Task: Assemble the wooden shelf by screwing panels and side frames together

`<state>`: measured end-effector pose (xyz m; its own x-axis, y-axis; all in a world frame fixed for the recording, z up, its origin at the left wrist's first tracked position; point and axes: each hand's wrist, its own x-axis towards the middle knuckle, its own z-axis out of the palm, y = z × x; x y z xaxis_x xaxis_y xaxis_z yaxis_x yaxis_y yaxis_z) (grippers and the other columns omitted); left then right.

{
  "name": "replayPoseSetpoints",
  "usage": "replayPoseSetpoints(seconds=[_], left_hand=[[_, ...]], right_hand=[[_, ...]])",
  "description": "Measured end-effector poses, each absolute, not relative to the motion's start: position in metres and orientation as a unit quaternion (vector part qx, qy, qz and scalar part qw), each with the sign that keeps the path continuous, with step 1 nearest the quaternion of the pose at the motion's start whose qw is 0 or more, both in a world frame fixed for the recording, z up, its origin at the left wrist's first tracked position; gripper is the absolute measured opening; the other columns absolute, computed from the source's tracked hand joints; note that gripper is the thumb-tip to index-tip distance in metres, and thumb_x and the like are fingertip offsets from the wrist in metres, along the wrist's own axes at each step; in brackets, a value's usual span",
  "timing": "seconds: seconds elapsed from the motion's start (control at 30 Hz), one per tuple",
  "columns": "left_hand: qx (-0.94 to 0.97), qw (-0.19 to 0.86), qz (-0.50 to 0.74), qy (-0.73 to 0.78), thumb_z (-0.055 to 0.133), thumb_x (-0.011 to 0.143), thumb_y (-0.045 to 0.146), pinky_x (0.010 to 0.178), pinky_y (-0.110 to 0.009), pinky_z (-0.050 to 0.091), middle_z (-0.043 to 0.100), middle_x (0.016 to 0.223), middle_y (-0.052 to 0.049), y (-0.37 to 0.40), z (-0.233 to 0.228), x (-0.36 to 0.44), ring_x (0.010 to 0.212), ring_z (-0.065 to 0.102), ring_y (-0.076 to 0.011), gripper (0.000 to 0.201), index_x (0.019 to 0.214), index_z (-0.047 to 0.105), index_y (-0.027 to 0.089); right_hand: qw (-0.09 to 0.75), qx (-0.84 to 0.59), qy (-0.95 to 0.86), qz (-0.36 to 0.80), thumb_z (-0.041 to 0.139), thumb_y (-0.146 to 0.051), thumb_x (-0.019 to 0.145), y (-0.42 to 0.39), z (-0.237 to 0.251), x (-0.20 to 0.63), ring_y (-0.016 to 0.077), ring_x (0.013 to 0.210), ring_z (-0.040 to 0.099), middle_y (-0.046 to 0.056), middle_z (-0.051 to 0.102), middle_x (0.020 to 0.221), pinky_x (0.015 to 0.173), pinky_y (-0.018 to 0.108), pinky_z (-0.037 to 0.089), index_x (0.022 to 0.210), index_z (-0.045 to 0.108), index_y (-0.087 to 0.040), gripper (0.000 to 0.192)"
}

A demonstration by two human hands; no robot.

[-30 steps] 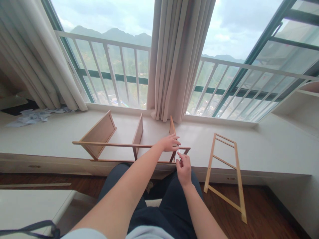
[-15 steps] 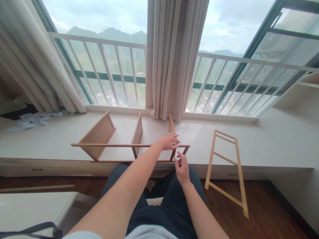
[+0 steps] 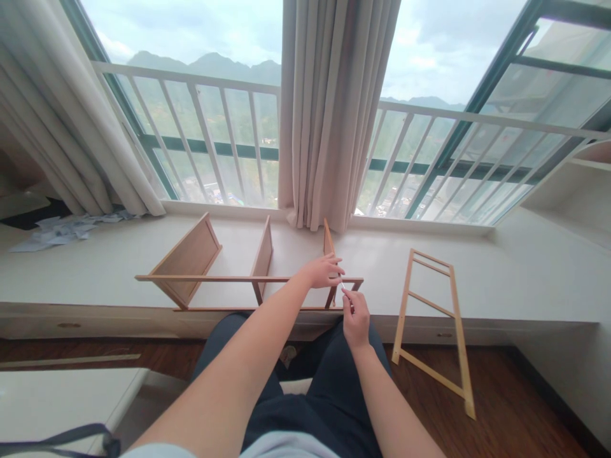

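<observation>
A partly assembled wooden shelf unit (image 3: 195, 278) lies on its side along the white window ledge, its shelf boards standing on edge. My left hand (image 3: 324, 271) is at its right end, fingers bent over the rail beside the end board (image 3: 329, 238). Just below, my right hand (image 3: 356, 313) is closed in a pinch on a thin silvery tool (image 3: 342, 286), which looks like a hex key. Its tip points up toward the joint under my left fingers. The left fingers hide the far end of the tool and the fastener, if any.
A loose ladder-like wooden frame (image 3: 457, 318) leans on the ledge (image 3: 382, 254) at the right, its feet on the dark floor. Crumpled papers (image 3: 60, 230) lie at the left. A white table (image 3: 67, 397) stands at lower left. Curtains (image 3: 329, 114) hang behind.
My right hand has moved slightly right, and its fingers have closed into a firmer pinch on the tool. The left hand and the shelf unit stay nearly still.
</observation>
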<state>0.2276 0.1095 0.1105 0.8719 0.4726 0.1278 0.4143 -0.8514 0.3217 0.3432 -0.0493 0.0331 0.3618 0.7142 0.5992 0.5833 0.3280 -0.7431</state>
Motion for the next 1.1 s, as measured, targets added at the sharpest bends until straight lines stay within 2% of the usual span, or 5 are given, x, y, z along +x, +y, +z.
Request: replayPoseSetpoints(seconds=[0.1,0.2,0.53,1.1], left_hand=[[0.956,0.146,0.102,0.232,0.057,0.091,0.045,0.117,-0.044,0.032,0.046,0.151,-0.003,0.11,0.109,0.228,0.146,0.03,-0.0302,0.035,0.12,0.07,0.03],[0.957,0.146,0.105,0.229,0.057,0.091,0.045,0.117,-0.045,0.033,0.046,0.151,-0.003,0.112,0.108,0.228,0.146,0.03,-0.0299,0.035,0.12,0.07,0.03],[0.957,0.147,0.099,0.231,0.056,0.091,0.045,0.118,-0.044,0.03,0.045,0.151,-0.002,0.11,0.11,0.227,0.146,0.029,-0.029,0.038,0.124,0.068,0.031],[0.957,0.145,0.087,0.234,0.055,0.092,0.045,0.12,-0.042,0.027,0.043,0.153,-0.002,0.106,0.117,0.225,0.147,0.028,-0.0283,0.041,0.129,0.065,0.03]], right_hand=[[0.587,-0.617,-0.522,0.047,0.05,-0.037,0.098,-0.05,0.035,0.342,0.0173,0.079,0.057,0.006,0.062,0.095,0.072,0.03,0.048,0.111,0.065,-0.019,0.027],[0.584,-0.641,-0.497,0.033,0.055,-0.042,0.095,-0.051,0.037,0.34,0.0148,0.068,0.053,0.003,0.061,0.085,0.068,0.028,0.047,0.098,0.065,-0.018,0.026],[0.528,-0.675,-0.516,-0.005,0.058,-0.053,0.091,-0.05,0.045,0.34,0.0139,0.061,0.052,0.0,0.06,0.072,0.064,0.026,0.041,0.089,0.066,-0.018,0.035],[0.482,-0.709,-0.515,0.0,0.051,-0.055,0.092,-0.05,0.053,0.34,0.016,0.061,0.055,0.001,0.063,0.067,0.063,0.026,0.037,0.086,0.066,-0.021,0.037]])
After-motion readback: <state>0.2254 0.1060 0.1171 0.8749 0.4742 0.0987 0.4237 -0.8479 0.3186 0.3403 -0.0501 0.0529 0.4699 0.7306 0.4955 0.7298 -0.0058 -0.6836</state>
